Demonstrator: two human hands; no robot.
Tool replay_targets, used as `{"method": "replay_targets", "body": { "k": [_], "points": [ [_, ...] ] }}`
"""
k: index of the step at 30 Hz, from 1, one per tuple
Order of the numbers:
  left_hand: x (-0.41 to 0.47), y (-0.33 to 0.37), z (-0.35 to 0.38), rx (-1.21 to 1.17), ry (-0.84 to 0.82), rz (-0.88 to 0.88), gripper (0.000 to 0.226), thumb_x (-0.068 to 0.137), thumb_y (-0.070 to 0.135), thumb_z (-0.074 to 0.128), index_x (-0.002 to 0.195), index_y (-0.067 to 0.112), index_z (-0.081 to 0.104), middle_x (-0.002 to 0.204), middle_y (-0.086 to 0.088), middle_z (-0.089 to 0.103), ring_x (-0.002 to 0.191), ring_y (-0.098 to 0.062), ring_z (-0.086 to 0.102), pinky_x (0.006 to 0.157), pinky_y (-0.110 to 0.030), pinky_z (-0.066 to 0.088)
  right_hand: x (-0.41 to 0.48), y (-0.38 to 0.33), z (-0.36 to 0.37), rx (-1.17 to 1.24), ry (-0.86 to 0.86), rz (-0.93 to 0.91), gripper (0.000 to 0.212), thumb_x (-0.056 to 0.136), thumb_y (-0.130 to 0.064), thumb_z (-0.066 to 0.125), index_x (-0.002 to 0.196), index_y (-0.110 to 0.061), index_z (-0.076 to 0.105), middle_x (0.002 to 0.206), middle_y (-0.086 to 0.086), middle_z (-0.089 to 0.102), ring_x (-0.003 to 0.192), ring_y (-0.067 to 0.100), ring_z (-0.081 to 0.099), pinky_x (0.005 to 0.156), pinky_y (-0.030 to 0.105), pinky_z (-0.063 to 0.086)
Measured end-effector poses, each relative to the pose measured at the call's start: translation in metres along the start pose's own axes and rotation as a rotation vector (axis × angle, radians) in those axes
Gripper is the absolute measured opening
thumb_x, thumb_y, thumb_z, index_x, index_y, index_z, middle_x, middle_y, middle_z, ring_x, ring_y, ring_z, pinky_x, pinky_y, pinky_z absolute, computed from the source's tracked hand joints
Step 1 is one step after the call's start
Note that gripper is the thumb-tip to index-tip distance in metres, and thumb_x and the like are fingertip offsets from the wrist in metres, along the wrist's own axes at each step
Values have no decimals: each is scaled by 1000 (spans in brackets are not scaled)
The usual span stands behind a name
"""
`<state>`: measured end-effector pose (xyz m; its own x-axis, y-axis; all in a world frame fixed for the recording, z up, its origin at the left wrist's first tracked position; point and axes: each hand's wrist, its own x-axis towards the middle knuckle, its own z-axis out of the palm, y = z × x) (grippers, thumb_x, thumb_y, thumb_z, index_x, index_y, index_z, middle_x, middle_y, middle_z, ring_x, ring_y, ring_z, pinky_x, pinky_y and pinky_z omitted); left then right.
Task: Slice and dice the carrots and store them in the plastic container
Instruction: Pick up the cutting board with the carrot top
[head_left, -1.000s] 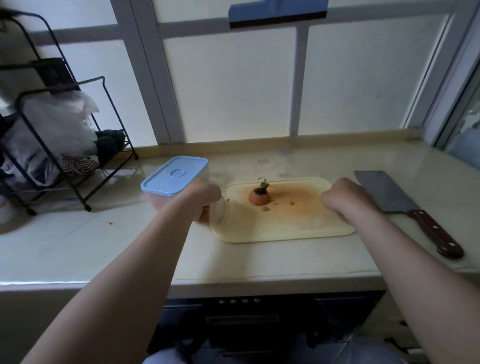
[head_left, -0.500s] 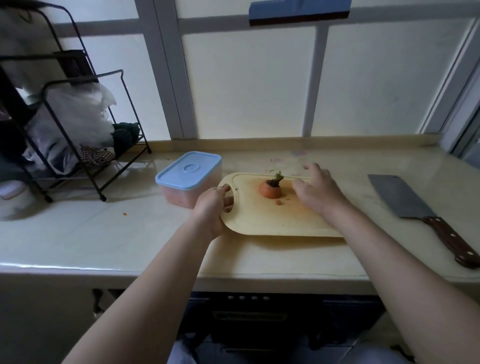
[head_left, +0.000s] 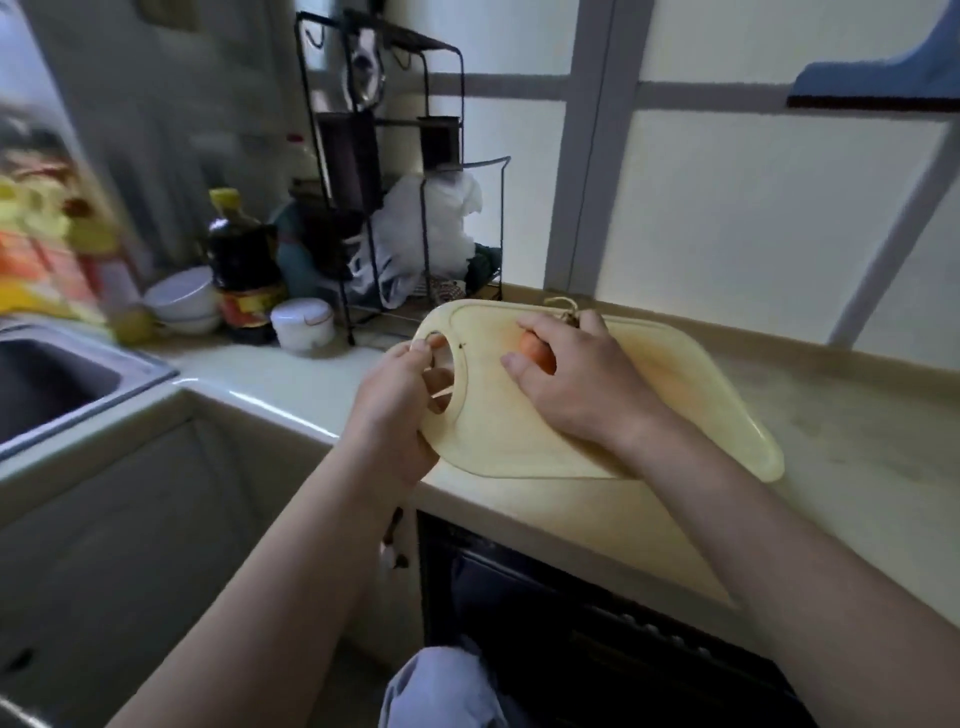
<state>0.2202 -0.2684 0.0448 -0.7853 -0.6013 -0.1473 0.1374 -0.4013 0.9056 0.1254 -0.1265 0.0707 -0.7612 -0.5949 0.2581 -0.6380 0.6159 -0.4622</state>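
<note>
At the far left the sink (head_left: 62, 384) is lying open and dark, and I cannot tell whether anything is in it. Beside it white bowls (head_left: 182, 301) are sitting stacked, their insides hidden, next to a dark bottle (head_left: 241, 260) and a small white jar (head_left: 301, 325), whose lid is on. Behind these a wire rack (head_left: 405, 182) is standing against the window.

The left hand (head_left: 400, 410) is gripping the cutting board (head_left: 675, 395) at its handle end, fingers hooked through the handle hole. The board seems to be tilting up off the countertop (head_left: 857, 415), its near left edge overhanging the counter front. Its long axis is running from the handle at the left out to the right.

The right hand (head_left: 587, 384) is curling over the carrot end (head_left: 535, 351), pinning it against the board just right of the handle hole, so this stub is lying under the right hand and close to the left one. The sink is lying to the left of both hands, well apart, and the handle end is pointing that way. The plastic container is not showing anywhere in view, so its contents cannot be told.
</note>
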Motion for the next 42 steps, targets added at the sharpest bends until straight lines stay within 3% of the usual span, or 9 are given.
{"method": "replay_targets", "body": {
  "k": [6,9,13,15,18,25,35,39,42],
  "points": [
    [-43,63,-133,25,283,124,28,105,40,42,112,22,63,101,-11,76,84,-29,72,59,-39,61,17,-137,61,29,-85,-316,50,104,-52,47,151,-37,46,134,12,45,123,35,52,112,47,42],
    [-68,71,-194,-27,439,213,30,104,38,44,117,19,63,103,-15,74,92,-33,71,83,-46,59,12,-197,98,28,-140,-457,48,106,-50,45,152,-36,45,137,13,45,126,34,50,114,49,39],
    [-97,65,-255,-176,549,323,27,107,25,35,113,10,57,67,-6,70,54,-13,62,54,-24,53,-7,-254,149,48,-232,-603,49,106,-48,46,153,-35,44,141,13,46,129,33,48,116,50,37],
    [-107,57,-281,-215,589,368,26,107,21,34,115,8,56,72,-7,71,58,-13,65,57,-27,54,-15,-270,172,53,-269,-661,50,106,-49,46,154,-35,44,141,13,46,129,31,48,115,50,37],
    [-118,37,-315,-240,676,389,26,106,20,36,113,11,59,80,-7,72,70,-18,66,72,-35,52,-28,-283,207,41,-319,-723,49,105,-50,46,153,-35,45,142,13,46,129,31,47,115,50,37],
    [-148,-19,-356,-367,858,326,27,106,24,39,120,12,58,100,-19,71,85,-28,70,80,-44,56,-59,-286,284,38,-424,-828,48,104,-51,47,150,-36,47,137,14,49,119,34,50,106,47,40],
    [-235,-119,-411,-449,1322,177,28,107,30,40,123,20,61,101,-13,75,83,-24,75,60,-37,58,-173,-285,428,181,-826,-933,48,102,-51,48,149,-39,47,121,7,50,107,27,52,93,41,47],
    [-264,-130,-423,-338,1525,118,24,107,29,41,119,22,61,93,-8,76,78,-22,75,54,-32,57,-224,-282,481,442,-1138,-783,46,103,-50,51,148,-45,44,128,-3,43,115,17,49,101,41,48],
    [-276,-131,-433,-154,1631,79,23,107,27,40,113,27,63,89,-2,77,80,-21,75,58,-34,58,-262,-286,509,594,-1224,-702,45,104,-46,52,148,-42,48,133,-1,45,122,17,50,107,39,45]
  ]
}}
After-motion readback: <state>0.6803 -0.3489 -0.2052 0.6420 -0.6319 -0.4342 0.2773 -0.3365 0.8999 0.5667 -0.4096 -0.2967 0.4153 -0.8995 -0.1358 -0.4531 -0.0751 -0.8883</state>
